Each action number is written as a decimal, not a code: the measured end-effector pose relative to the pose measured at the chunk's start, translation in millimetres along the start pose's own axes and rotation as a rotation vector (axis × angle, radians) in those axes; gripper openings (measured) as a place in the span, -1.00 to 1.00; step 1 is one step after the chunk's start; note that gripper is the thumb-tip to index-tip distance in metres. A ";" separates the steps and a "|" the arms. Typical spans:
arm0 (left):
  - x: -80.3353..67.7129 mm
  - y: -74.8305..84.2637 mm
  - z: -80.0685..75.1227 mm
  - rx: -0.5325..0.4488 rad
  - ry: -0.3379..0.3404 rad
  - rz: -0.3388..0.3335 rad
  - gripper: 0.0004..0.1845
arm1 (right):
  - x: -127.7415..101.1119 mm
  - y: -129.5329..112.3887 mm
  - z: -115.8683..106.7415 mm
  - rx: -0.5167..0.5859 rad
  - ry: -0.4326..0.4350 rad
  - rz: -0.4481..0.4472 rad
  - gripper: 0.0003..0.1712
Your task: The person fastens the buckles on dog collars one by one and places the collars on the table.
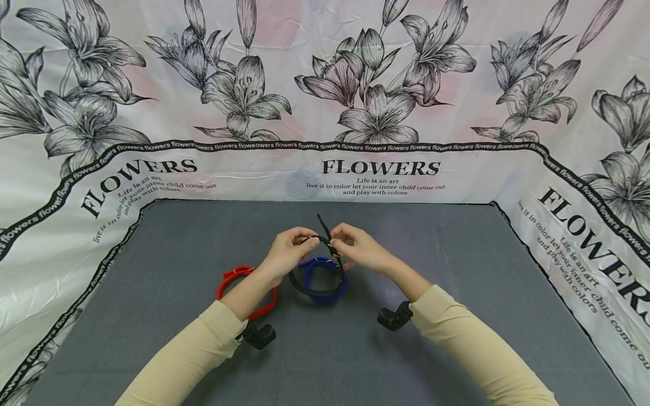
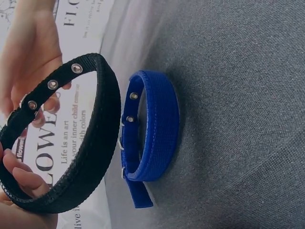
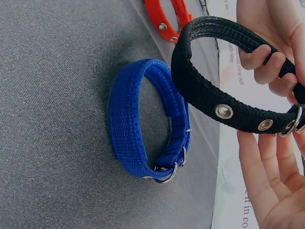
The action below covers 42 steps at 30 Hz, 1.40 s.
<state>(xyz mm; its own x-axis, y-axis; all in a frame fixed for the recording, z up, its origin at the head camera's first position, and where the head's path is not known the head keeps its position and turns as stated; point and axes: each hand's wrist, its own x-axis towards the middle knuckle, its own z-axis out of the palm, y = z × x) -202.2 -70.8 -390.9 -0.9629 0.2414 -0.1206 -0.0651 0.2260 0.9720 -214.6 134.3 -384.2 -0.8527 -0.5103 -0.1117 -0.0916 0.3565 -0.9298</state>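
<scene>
A black collar [image 1: 302, 283] with metal eyelets hangs in the air above the grey mat [image 1: 457, 293], held by both hands. My left hand [image 1: 294, 248] curls its fingers round the band [image 3: 205, 90]. At the buckle end my right hand [image 1: 350, 247] pinches the same collar, and the strap tip sticks up between the two hands. Just under the black collar [image 2: 102, 133], a buckled blue collar [image 1: 332, 293] stands on edge on the mat, clear in both wrist views [image 2: 159, 129] [image 3: 126, 124]. A red collar [image 1: 228, 277] lies left of it, partly under my left forearm.
A white cloth [image 1: 381, 169] printed with lilies and "FLOWERS" rises behind and along both sides of the mat. Black wrist cameras [image 1: 259, 334] [image 1: 393, 317] sit under both cream sleeves. The mat stretches bare to the right and front.
</scene>
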 end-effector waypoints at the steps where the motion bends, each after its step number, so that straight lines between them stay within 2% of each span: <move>1: 0.0 0.2 -0.2 -0.001 0.003 -0.004 -0.76 | 0.0 0.1 0.0 -0.002 0.003 0.001 -0.70; 9: -0.1 -0.9 1.2 -0.017 0.001 -0.030 -0.75 | 2.0 3.2 0.2 -0.025 0.076 0.015 -0.57; 19: 1.4 -1.8 5.5 -0.038 0.015 -0.036 -0.78 | 2.0 1.6 0.1 -0.041 0.085 0.013 -0.61; 23: 3.3 -2.4 6.4 -0.041 0.015 -0.043 -0.78 | 1.3 -0.5 -0.7 -0.069 0.118 0.011 -0.64; 29: 3.6 -3.6 8.4 -0.008 -0.017 -0.031 -0.77 | 1.2 -7.2 -1.3 -0.048 0.165 -0.029 -0.65; 35: 1.2 -1.6 11.5 -0.009 -0.034 -0.020 -0.73 | 5.0 -5.2 -0.8 -0.089 0.205 -0.042 -0.65; 42: 1.2 -2.8 9.1 0.002 -0.022 -0.046 -0.68 | 6.5 -4.5 -0.9 -0.060 0.206 -0.058 -0.66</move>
<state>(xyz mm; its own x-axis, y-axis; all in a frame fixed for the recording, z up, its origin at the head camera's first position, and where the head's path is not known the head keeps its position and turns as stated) -200.8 -62.6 -395.6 -0.9529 0.2513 -0.1696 -0.1085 0.2396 0.9648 -220.1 130.1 -380.4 -0.9314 -0.3632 0.0215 -0.1692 0.3802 -0.9093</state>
